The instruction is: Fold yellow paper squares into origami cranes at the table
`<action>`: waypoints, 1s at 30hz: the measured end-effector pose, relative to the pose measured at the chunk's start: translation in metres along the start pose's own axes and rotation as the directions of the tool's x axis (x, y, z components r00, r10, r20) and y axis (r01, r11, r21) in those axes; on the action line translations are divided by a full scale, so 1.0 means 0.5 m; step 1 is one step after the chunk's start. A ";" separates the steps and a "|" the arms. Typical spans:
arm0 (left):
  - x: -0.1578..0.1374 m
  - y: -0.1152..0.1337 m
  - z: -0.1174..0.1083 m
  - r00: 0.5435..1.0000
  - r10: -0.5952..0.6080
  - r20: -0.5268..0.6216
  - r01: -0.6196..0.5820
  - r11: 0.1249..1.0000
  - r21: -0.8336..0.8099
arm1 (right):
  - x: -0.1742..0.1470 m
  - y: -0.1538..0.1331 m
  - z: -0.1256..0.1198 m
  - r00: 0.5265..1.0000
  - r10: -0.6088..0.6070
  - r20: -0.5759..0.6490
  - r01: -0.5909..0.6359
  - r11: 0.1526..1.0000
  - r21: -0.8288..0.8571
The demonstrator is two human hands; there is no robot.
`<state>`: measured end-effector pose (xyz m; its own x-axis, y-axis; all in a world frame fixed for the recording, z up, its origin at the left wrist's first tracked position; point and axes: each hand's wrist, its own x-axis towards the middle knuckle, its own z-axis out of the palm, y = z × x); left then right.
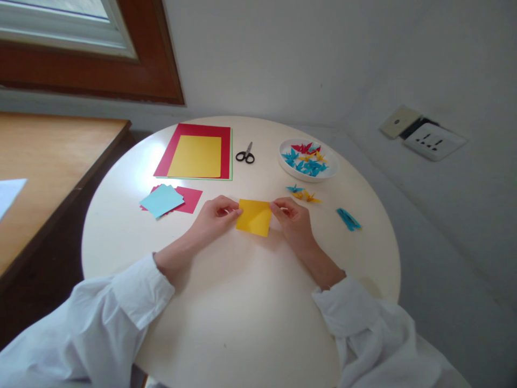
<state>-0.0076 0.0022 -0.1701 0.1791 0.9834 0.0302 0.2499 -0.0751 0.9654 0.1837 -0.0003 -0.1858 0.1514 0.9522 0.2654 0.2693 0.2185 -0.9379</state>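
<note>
A square sheet of yellow paper (253, 218) is held up just over the white round table (226, 312). My left hand (218, 215) pinches its left edge between thumb and fingers. On the opposite side, my right hand (294, 221) grips the upper right corner the same way. The sheet looks flat, with no fold that I can make out. Beyond my right hand lie loose folded paper cranes, a blue one (295, 189) and yellow ones (307, 197). Left of my left hand is a pile of light blue squares (162, 201) over red squares (191, 199).
Larger red (165, 161) and yellow sheets (196, 156) are stacked at the back left, beside black-handled scissors (245, 156). A white dish (301, 175) holds several paper cranes. Folded blue paper strips (348, 219) lie at the right. A wooden desk (60, 145) stands left; walls are behind.
</note>
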 end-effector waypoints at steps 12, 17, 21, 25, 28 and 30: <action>-0.001 0.001 -0.005 0.997 -0.041 0.063 0.049 0.990 -0.132 | -0.009 -0.003 0.001 0.987 -0.094 0.128 0.105 0.991 -0.082; -0.003 0.004 -0.004 0.997 -0.051 0.059 0.060 0.982 -0.179 | -0.009 -0.004 0.002 0.982 -0.101 0.159 0.113 0.991 -0.069; -0.003 0.002 -0.004 0.998 -0.045 0.053 0.054 0.984 -0.170 | -0.010 -0.004 0.002 0.979 -0.097 0.181 0.110 0.992 -0.065; -0.003 0.000 -0.004 0.999 -0.030 0.044 0.037 0.986 -0.165 | -0.013 -0.005 0.004 0.975 -0.114 0.192 0.133 0.988 -0.085; -0.004 0.002 -0.005 0.997 -0.058 0.043 0.065 0.984 -0.165 | -0.015 -0.005 0.005 0.973 -0.123 0.197 0.143 0.986 -0.088; -0.005 0.005 -0.006 0.994 -0.091 0.054 0.099 0.981 -0.166 | -0.017 -0.004 0.005 0.970 -0.131 0.203 0.151 0.985 -0.085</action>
<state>-0.0102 0.0001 -0.1669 0.2063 0.9758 -0.0722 0.1052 0.0512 0.9931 0.1797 -0.0081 -0.1868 -0.0814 0.9387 0.3351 0.3690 0.3407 -0.8648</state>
